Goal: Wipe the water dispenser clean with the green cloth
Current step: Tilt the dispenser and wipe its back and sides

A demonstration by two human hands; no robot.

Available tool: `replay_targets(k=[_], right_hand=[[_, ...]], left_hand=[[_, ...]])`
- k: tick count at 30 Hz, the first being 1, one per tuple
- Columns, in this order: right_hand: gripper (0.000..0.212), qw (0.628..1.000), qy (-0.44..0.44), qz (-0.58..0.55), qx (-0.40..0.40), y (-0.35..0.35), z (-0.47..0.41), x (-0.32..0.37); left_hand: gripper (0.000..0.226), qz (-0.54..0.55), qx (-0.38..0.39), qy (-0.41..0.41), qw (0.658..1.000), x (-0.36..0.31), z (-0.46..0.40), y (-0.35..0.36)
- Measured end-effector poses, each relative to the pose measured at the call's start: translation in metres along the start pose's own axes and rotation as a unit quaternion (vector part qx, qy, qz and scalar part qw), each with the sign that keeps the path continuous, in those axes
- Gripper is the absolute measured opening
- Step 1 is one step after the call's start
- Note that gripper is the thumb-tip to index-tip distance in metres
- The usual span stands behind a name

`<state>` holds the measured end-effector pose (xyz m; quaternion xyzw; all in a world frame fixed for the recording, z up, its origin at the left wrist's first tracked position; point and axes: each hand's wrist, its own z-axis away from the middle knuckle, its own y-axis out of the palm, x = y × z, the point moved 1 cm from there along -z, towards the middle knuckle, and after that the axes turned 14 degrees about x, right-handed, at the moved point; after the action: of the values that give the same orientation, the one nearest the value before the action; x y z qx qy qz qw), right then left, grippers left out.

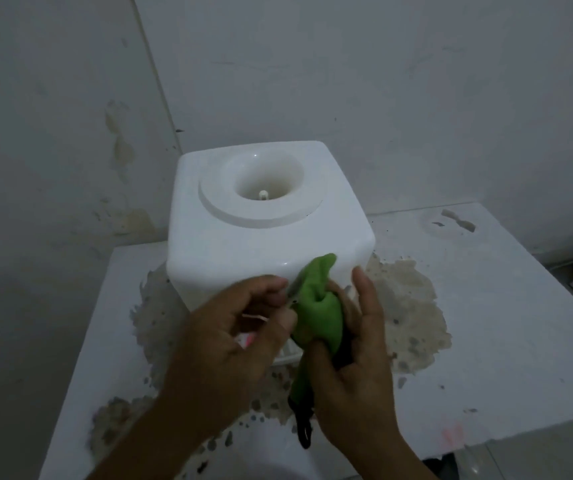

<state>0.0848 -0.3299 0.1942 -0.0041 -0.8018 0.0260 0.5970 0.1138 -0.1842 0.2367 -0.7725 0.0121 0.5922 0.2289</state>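
Observation:
A white boxy water dispenser [264, 233] with a round bottle well in its top stands on a white table [506, 334]. In front of its near face, both hands meet around a bunched green cloth [316, 310]. My right hand [357, 362] holds the cloth from below and the right, fingers wrapped round it, a black edge of the cloth hanging under the palm. My left hand [240, 334] pinches the cloth's left side with curled fingers. The cloth's upper tip touches the dispenser's front top edge. The dispenser's lower front is hidden behind the hands.
The table's white coating is peeled in a large brownish patch [406, 306] around the dispenser's base. Stained white walls meet in a corner close behind. A pink and white object [248, 339] shows under my left hand.

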Motion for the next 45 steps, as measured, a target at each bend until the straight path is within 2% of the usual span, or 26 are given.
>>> replay_targets(k=[3,7,10,13,16,18,21,26,29,32,34,36,38,40,45], right_hand=[[0.066,0.996,0.025,0.028,0.078,0.003,0.002,-0.001],[0.047,0.979,0.107,-0.053,0.168,-0.001,0.003,-0.003],[0.041,0.955,0.143,-0.104,0.239,-0.009,0.001,-0.003],[0.043,0.932,0.158,-0.117,0.303,-0.019,-0.005,0.000],[0.045,0.904,0.163,-0.178,0.353,-0.026,-0.011,-0.002],[0.046,0.900,0.160,-0.198,0.354,-0.025,-0.014,-0.007],[0.048,0.923,0.153,-0.167,0.310,-0.024,-0.016,-0.020],[0.059,0.959,0.086,0.004,0.270,-0.021,-0.013,-0.029],[0.074,0.943,0.010,0.159,0.291,-0.013,-0.013,-0.032],[0.063,0.932,-0.020,0.222,0.286,-0.004,-0.015,-0.036],[0.052,0.937,-0.012,0.206,0.281,-0.005,-0.016,-0.035],[0.052,0.947,0.058,0.121,0.293,-0.011,-0.019,-0.026],[0.048,0.928,0.137,-0.006,0.345,-0.019,-0.022,-0.015],[0.032,0.901,0.158,-0.039,0.403,-0.027,-0.026,-0.008],[0.021,0.886,0.142,-0.062,0.437,-0.040,-0.032,-0.002]], left_hand=[[0.043,-0.013,0.039,0.028,0.999,0.009,0.011,0.007],[0.037,-0.048,0.098,0.053,0.993,0.024,0.021,-0.012],[0.041,-0.140,0.091,0.074,0.983,0.028,0.025,-0.022],[0.034,-0.190,0.110,0.085,0.972,0.028,0.025,-0.029],[0.016,-0.206,0.107,0.091,0.968,0.028,0.028,-0.034],[0.011,-0.185,0.094,0.083,0.975,0.027,0.032,-0.033],[0.009,-0.121,0.078,0.038,0.989,0.025,0.035,-0.030],[0.017,-0.001,0.022,-0.052,0.998,0.024,0.032,-0.030],[0.024,0.038,0.008,-0.067,0.997,0.021,0.029,-0.033],[0.020,0.076,0.008,-0.078,0.994,0.018,0.029,-0.032],[0.013,0.105,-0.007,-0.095,0.990,0.018,0.029,-0.033],[0.012,0.104,-0.028,-0.110,0.988,0.020,0.031,-0.040],[0.012,0.053,-0.045,-0.114,0.991,0.025,0.035,-0.050],[0.019,0.017,-0.044,-0.111,0.993,0.031,0.039,-0.058],[0.029,0.195,0.028,-0.050,0.979,0.018,0.052,-0.051]])
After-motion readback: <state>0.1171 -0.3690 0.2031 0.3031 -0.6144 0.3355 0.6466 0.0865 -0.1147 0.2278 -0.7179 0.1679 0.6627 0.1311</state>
